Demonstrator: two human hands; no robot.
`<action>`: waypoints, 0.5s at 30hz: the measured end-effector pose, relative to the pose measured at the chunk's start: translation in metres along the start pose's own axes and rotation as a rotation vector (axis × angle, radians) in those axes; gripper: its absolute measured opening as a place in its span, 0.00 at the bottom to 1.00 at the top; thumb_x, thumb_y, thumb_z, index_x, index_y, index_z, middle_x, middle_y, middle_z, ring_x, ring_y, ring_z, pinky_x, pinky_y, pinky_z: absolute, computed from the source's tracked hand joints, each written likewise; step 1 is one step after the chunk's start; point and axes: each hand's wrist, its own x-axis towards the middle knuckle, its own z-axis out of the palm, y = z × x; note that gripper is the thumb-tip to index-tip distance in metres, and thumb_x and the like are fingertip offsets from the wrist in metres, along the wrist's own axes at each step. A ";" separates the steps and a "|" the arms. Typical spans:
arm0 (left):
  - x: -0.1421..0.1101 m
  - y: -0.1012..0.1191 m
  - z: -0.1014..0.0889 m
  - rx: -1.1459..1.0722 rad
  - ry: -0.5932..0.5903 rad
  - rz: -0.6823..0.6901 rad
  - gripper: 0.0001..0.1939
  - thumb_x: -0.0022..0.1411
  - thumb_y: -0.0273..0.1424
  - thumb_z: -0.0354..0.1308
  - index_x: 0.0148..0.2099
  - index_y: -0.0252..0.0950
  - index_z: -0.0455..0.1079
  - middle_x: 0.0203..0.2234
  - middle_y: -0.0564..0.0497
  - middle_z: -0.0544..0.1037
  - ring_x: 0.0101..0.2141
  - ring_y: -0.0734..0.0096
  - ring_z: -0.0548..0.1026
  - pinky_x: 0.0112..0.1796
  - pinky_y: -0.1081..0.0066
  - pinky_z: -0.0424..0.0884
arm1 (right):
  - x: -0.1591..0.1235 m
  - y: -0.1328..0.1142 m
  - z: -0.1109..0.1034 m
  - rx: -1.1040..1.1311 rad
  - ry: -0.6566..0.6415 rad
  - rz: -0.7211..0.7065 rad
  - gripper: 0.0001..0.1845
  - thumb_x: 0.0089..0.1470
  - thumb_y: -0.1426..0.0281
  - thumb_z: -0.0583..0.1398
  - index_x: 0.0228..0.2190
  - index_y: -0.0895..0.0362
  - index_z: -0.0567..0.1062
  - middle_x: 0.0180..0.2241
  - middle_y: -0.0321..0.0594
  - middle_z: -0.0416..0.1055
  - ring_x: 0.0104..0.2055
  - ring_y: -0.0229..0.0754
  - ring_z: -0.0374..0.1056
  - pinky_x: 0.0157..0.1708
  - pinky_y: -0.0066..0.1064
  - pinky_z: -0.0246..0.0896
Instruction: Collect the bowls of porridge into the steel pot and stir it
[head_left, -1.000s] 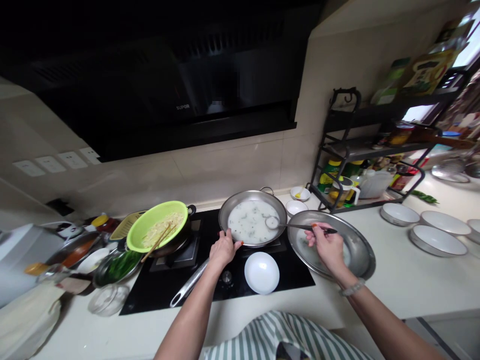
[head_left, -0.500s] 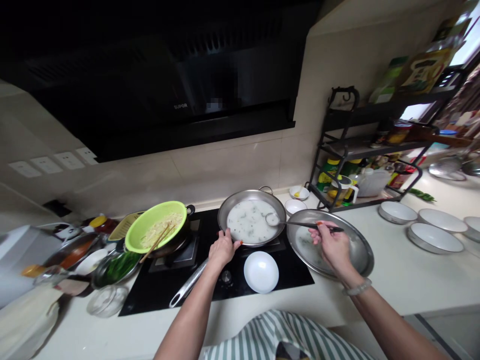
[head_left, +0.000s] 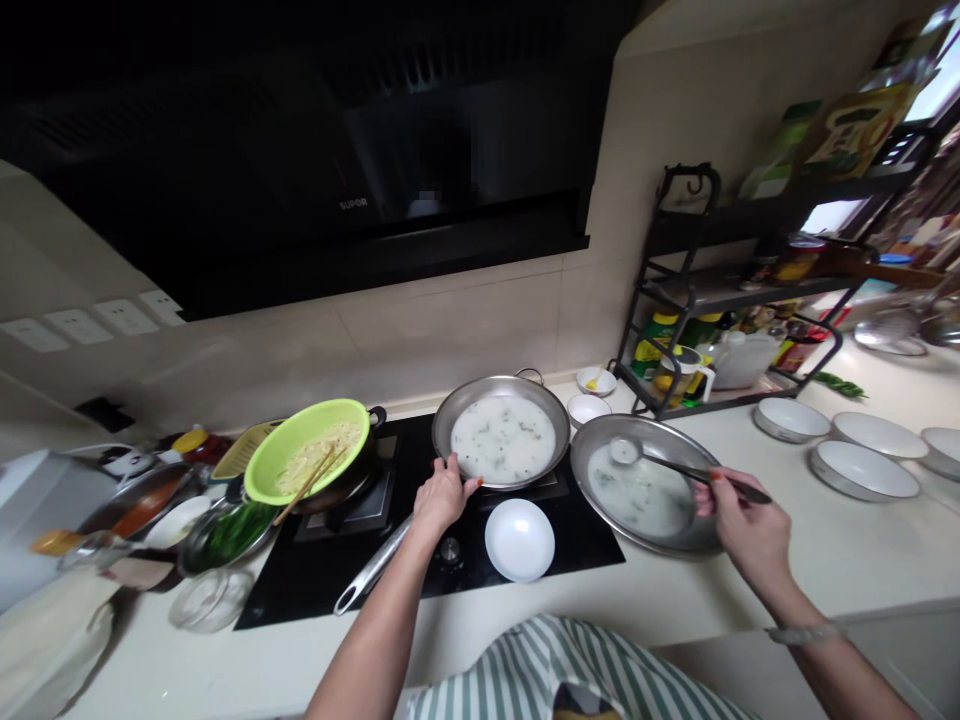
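Observation:
A steel pan (head_left: 559, 440) of milky liquid with green flecks sits on the stove. My left hand (head_left: 441, 495) grips its near-left rim, close to where the long handle (head_left: 371, 572) meets it. My right hand (head_left: 746, 525) is closed round the dark handle of a ladle (head_left: 679, 465). The ladle's round head is over the far left part of a wide steel basin (head_left: 709, 545), which holds similar cloudy liquid with green bits. A white bowl (head_left: 519, 540) rests on the stove's front, between the two vessels and me.
Left of the pan, a lime-green colander (head_left: 259, 470) of pale strips with chopsticks rests on a dark pot. Beyond it are greens and a glass jar (head_left: 211, 600). Several white bowls (head_left: 862, 470) stand at the right. A black rack (head_left: 637, 350) holds bottles. The range hood (head_left: 375, 240) hangs above.
My right hand has moved right with the ladle. Its head has gone from the pan's right edge to over the basin. My left hand stays at the pan.

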 end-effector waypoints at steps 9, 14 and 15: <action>0.000 0.000 0.001 0.007 -0.003 -0.012 0.31 0.65 0.49 0.44 0.65 0.39 0.50 0.56 0.36 0.63 0.47 0.52 0.74 0.40 0.62 0.69 | -0.018 0.006 -0.031 -0.328 -0.224 -0.594 0.10 0.51 0.60 0.59 0.33 0.50 0.76 0.33 0.44 0.77 0.33 0.47 0.74 0.38 0.40 0.70; 0.001 -0.001 0.003 0.005 0.000 -0.013 0.31 0.65 0.49 0.44 0.64 0.39 0.50 0.56 0.36 0.63 0.47 0.53 0.74 0.41 0.62 0.69 | -0.020 0.007 -0.026 -0.244 -0.068 -0.272 0.15 0.49 0.55 0.60 0.33 0.53 0.74 0.24 0.44 0.74 0.23 0.46 0.70 0.30 0.42 0.69; 0.001 -0.001 0.003 0.002 -0.001 -0.011 0.31 0.65 0.49 0.44 0.64 0.39 0.51 0.56 0.36 0.63 0.47 0.53 0.75 0.41 0.62 0.69 | -0.018 0.005 -0.023 -0.175 0.008 -0.141 0.16 0.49 0.55 0.60 0.33 0.53 0.73 0.22 0.43 0.72 0.20 0.45 0.68 0.26 0.42 0.68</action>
